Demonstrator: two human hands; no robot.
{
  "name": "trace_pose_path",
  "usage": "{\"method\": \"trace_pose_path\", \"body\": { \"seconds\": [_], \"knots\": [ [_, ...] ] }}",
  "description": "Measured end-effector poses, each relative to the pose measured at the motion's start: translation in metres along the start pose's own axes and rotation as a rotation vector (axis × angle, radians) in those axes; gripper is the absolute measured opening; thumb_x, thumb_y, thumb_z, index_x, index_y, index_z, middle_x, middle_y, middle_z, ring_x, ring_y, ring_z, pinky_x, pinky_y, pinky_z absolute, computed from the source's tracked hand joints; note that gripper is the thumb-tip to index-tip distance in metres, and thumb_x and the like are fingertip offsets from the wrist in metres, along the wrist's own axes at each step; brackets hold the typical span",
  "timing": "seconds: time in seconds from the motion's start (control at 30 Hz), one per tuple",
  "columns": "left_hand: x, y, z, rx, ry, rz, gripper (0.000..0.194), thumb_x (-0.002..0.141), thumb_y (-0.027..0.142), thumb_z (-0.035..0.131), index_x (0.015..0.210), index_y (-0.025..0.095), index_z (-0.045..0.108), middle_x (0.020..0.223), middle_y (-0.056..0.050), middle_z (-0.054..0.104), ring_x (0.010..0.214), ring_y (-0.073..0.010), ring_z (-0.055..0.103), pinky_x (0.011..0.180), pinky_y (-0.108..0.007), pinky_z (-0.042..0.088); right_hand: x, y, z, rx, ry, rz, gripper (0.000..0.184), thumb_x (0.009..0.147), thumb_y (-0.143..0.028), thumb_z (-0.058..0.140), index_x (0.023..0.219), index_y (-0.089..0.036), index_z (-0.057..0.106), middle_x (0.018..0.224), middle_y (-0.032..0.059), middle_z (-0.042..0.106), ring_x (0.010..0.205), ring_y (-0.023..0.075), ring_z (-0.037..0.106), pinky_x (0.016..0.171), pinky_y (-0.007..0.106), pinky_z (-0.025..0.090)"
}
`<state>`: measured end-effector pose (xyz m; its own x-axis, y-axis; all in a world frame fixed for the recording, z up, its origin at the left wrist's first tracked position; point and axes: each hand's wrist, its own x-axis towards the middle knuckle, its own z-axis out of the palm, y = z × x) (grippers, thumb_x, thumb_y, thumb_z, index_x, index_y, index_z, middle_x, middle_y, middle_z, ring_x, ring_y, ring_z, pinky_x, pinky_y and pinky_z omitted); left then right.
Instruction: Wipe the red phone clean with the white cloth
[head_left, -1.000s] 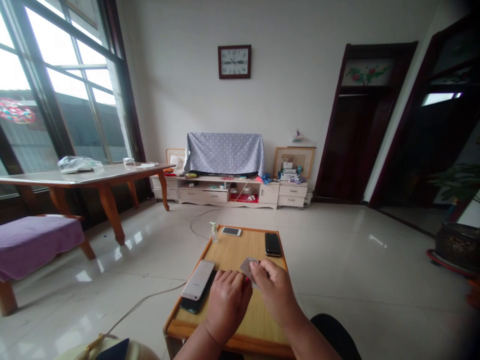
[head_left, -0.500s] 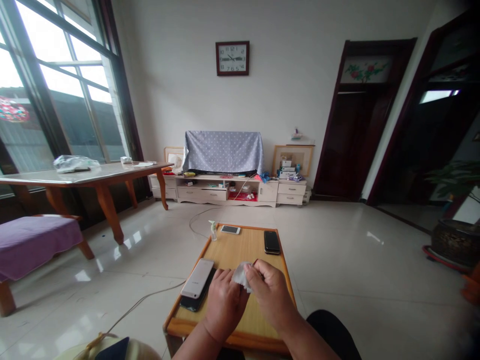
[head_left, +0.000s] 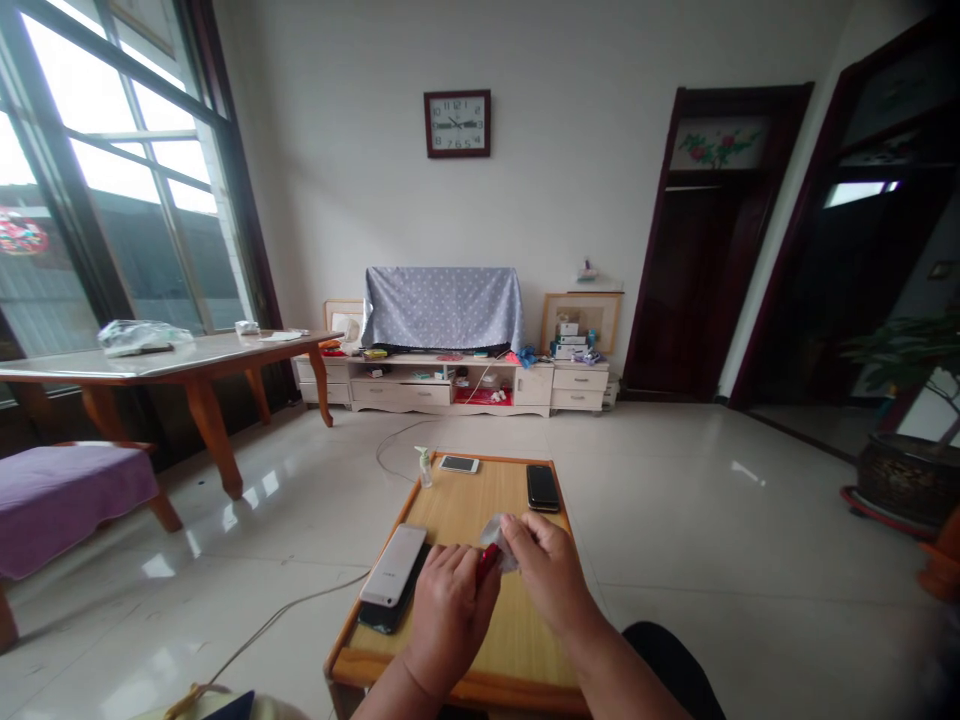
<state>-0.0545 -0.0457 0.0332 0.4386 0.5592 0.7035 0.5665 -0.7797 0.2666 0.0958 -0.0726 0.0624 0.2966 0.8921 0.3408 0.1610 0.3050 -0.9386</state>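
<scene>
Over the small wooden table, my left hand is closed around a slim red object; most of it is hidden in the fist, so its kind is unclear. My right hand pinches a thin white tissue between thumb and fingers, right at the red object's protruding end. Left of my left hand, a pale phone lies face down, partly on top of a dark phone. A black phone rests near the table's far right corner, beyond my right hand.
At the table's far left edge stand a small clear pump bottle and a white phone lying flat. A cable runs over the floor at left. A TV cabinet lines the far wall; a potted plant is at right.
The red object now shows at my left fist, where the tissue covered it before. My right hand and the tissue have shifted slightly up and right, away from the left fist.
</scene>
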Motion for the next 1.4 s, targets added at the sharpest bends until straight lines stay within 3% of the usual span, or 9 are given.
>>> {"method": "trace_pose_path", "body": {
  "seconds": [0.17,0.37,0.53,0.7,0.9,1.03,1.23,1.3,1.4],
  "knots": [
    [-0.001,0.005,-0.002,-0.306,0.086,-0.18,0.018,0.097,0.034,0.054,0.086,0.021,0.061,0.076,-0.002,0.063,0.07,-0.0154,0.057,0.066,-0.027,0.042,0.007,0.018,-0.001,0.167,-0.001,0.167,0.052,0.085,-0.068,0.062,0.066,-0.022,0.046,0.059,-0.0054,0.042,0.057,0.0122,0.036,0.053,0.026,0.031],
    [0.013,0.009,-0.005,-0.835,0.21,-0.618,0.034,0.089,0.052,0.063,0.085,0.019,0.065,0.074,0.0,0.066,0.067,-0.0149,0.058,0.062,-0.025,0.048,-0.008,0.033,0.006,0.202,-0.039,0.211,0.049,0.087,-0.067,0.061,0.069,-0.023,0.048,0.061,-0.0052,0.044,0.057,0.012,0.034,0.051,0.025,0.027],
    [0.022,0.013,-0.014,-0.956,0.336,-0.768,0.041,0.083,0.06,0.068,0.08,0.019,0.064,0.069,0.002,0.064,0.063,-0.013,0.054,0.059,-0.024,0.047,-0.01,0.044,0.009,0.175,-0.006,0.177,0.045,0.088,-0.065,0.061,0.075,-0.022,0.054,0.066,-0.0043,0.049,0.059,0.0127,0.041,0.052,0.025,0.032],
    [0.025,0.013,-0.017,-1.027,0.393,-0.818,0.045,0.08,0.064,0.069,0.082,0.019,0.064,0.069,0.002,0.064,0.062,-0.0131,0.054,0.059,-0.024,0.046,-0.018,0.048,0.021,0.356,-0.038,0.353,0.042,0.087,-0.064,0.062,0.089,-0.022,0.06,0.08,-0.0003,0.062,0.052,0.0099,0.046,0.046,0.023,0.026],
    [0.026,0.013,-0.019,-1.089,0.268,-0.768,0.04,0.083,0.058,0.069,0.089,0.019,0.069,0.079,-0.001,0.069,0.075,-0.0166,0.061,0.072,-0.027,0.051,-0.011,0.047,0.015,0.621,-0.011,0.446,0.042,0.075,-0.058,0.077,0.093,-0.024,0.062,0.076,-0.0021,0.059,0.057,0.01,0.046,0.051,0.022,0.03],
    [0.025,0.004,-0.034,-1.097,0.052,-0.658,0.037,0.086,0.051,0.068,0.103,0.018,0.073,0.096,-0.007,0.074,0.096,-0.0228,0.065,0.092,-0.035,0.052,0.003,0.051,-0.009,0.557,0.034,0.388,0.045,0.07,-0.058,0.081,0.093,-0.023,0.064,0.074,-0.0035,0.058,0.052,0.0078,0.036,0.048,0.022,0.021],
    [0.028,-0.007,-0.043,-1.172,-0.343,-0.61,0.045,0.084,0.052,0.07,0.113,0.018,0.074,0.102,-0.01,0.076,0.096,-0.0259,0.069,0.091,-0.039,0.054,0.009,0.054,-0.029,0.39,0.046,0.331,0.047,0.068,-0.06,0.081,0.091,-0.021,0.067,0.072,-0.0027,0.06,0.051,0.0073,0.035,0.048,0.023,0.018],
    [0.028,-0.005,-0.036,-1.138,-0.34,-0.618,0.044,0.083,0.053,0.071,0.11,0.017,0.076,0.103,-0.009,0.077,0.096,-0.0267,0.07,0.092,-0.04,0.054,0.01,0.054,-0.03,0.336,0.061,0.322,0.05,0.068,-0.062,0.08,0.093,-0.02,0.068,0.071,-0.0019,0.061,0.052,0.0083,0.039,0.048,0.023,0.021],
    [0.024,0.001,-0.023,-1.023,-0.207,-0.594,0.041,0.084,0.053,0.069,0.105,0.018,0.077,0.096,-0.006,0.078,0.093,-0.0263,0.07,0.089,-0.038,0.054,0.014,0.053,-0.029,0.248,0.147,0.254,0.057,0.068,-0.063,0.079,0.105,-0.02,0.067,0.077,-0.0008,0.065,0.054,0.0108,0.045,0.05,0.025,0.033]
  ]
}}
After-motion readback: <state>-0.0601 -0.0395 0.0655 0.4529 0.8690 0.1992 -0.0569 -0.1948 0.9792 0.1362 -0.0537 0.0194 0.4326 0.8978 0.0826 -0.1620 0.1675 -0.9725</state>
